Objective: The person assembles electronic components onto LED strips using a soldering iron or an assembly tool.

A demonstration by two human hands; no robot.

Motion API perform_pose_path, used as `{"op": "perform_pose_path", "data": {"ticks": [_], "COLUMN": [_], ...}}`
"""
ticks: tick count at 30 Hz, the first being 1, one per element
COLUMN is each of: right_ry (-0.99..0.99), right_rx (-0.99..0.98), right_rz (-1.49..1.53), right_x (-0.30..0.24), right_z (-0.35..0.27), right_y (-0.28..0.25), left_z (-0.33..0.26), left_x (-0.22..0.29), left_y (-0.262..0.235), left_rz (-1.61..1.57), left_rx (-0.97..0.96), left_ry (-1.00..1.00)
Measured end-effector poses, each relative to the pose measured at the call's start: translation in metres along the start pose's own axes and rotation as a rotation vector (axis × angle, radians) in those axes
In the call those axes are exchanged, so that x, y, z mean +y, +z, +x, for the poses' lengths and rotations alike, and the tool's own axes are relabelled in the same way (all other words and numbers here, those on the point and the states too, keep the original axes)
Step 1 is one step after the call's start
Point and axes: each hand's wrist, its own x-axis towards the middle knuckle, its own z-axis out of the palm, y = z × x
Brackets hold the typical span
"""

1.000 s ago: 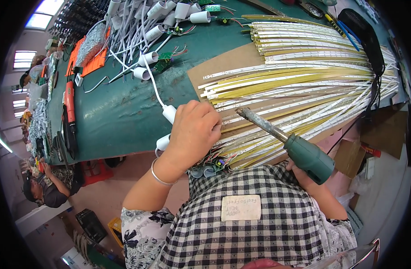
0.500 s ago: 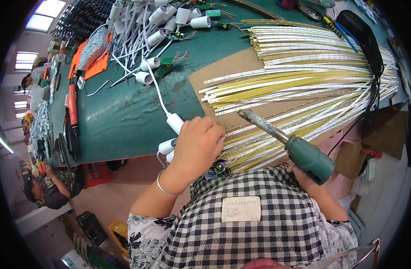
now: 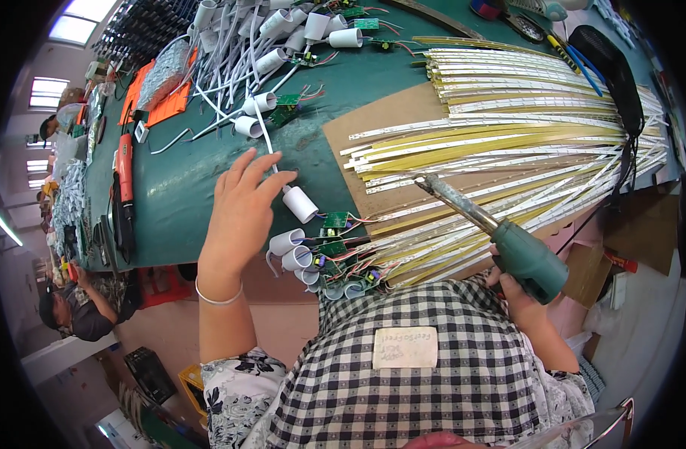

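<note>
My left hand (image 3: pixel 242 206) hovers over the green table with its fingers spread, beside a white cable (image 3: pixel 269 144). That cable runs into a white cylindrical cap (image 3: pixel 300 204), from which a small green circuit board (image 3: pixel 335 220) extends towards the LED strips (image 3: pixel 462 202). Near the table's front edge, more white caps (image 3: pixel 296 257) with wired boards lie close together. My right hand (image 3: pixel 513 293) is closed round the green handle of a soldering iron (image 3: pixel 528 260). Its thick metal tip points up and left, above the strips. The handle partly hides the right fingers.
White caps with cables and boards are heaped at the back (image 3: pixel 275 60). On the left lie an orange-red tool (image 3: pixel 126 176) and a clear bag (image 3: pixel 163 75) on an orange sheet. A black mesh pouch (image 3: pixel 601 56) rests across the strips. Another person (image 3: pixel 81 310) sits at far left.
My left hand has let go near the white cap and moved left, its fingers now spread. The cap and its board are uncovered. The soldering iron has shifted slightly right.
</note>
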Motion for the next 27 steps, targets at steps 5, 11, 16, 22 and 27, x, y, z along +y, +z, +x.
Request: {"op": "perform_pose_path", "data": {"ticks": [5, 11, 16, 22, 27], "right_ry": [0.037, -0.043, -0.06, -0.023, -0.072], "right_rx": [-0.007, 0.08, 0.12, 0.143, 0.168], "right_rz": [0.259, 0.34, 0.331, 0.367, 0.397], "right_x": [-0.002, -0.005, -0.012, -0.015, -0.015], "right_z": [0.004, 0.011, 0.022, 0.019, 0.016], "right_y": [0.003, 0.0, 0.002, 0.004, 0.007], "left_z": [-0.008, -0.039, -0.065, 0.017, 0.091], "left_x": [-0.016, -0.003, -0.001, -0.019, -0.039], "left_y": [0.013, -0.053, -0.084, -0.039, 0.015], "left_rz": [0.011, -0.067, -0.433, -0.345, -0.114], "left_rx": [0.036, 0.056, -0.383, 0.155, 0.363], "left_ry": [-0.011, 0.012, -0.07, -0.045, 0.049]}}
